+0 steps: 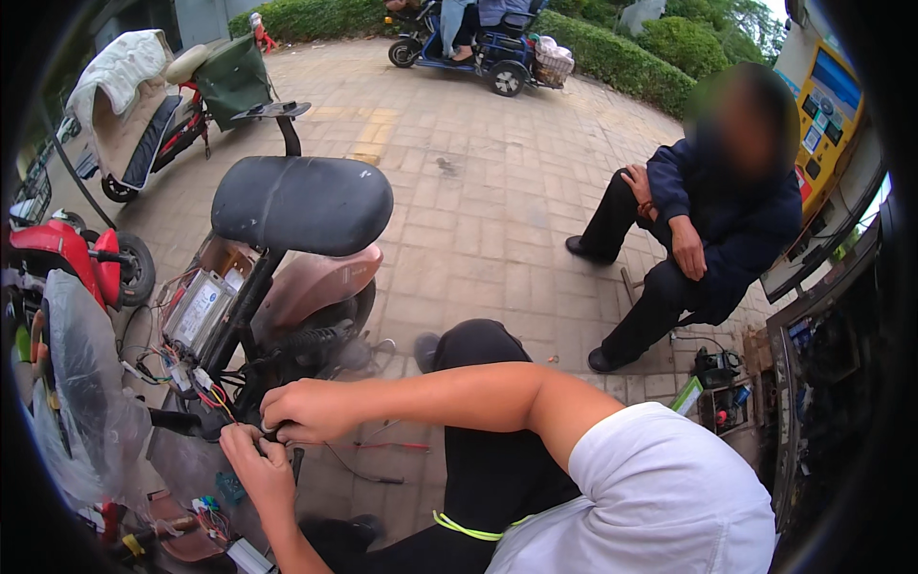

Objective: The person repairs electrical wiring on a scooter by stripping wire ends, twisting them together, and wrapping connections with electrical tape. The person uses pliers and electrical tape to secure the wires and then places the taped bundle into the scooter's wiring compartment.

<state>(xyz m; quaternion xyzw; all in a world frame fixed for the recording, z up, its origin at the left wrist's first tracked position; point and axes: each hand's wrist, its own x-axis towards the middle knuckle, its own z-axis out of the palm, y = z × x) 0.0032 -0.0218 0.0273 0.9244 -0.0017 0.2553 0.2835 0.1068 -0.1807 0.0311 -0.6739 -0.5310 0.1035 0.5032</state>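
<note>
My right hand (pixel 303 411) and my left hand (pixel 258 464) meet beside the stripped-down frame of an electric scooter, fingers closed around something small and partly hidden, dark where it shows, among thin wires. Colored wires with white connectors (pixel 199 381) hang just above my fingers. Higher up are a silver box (pixel 199 311) with wiring, a black padded seat (pixel 301 206) on a post and a pinkish rear body panel (pixel 296 292). A loose dark wire with a red-sleeved lead (pixel 406 445) lies on the pavement right of my hands. Plastic wrap (pixel 72 383) covers parts at left.
A person (pixel 703 230) in dark clothes sits at right, near a yellow machine (pixel 827 110) and tools (pixel 717 368). A red scooter (pixel 67 258) and a covered scooter (pixel 134 110) stand at left. A three-wheeler (pixel 483 53) with riders is beyond the paved ground (pixel 488 191), beside hedges.
</note>
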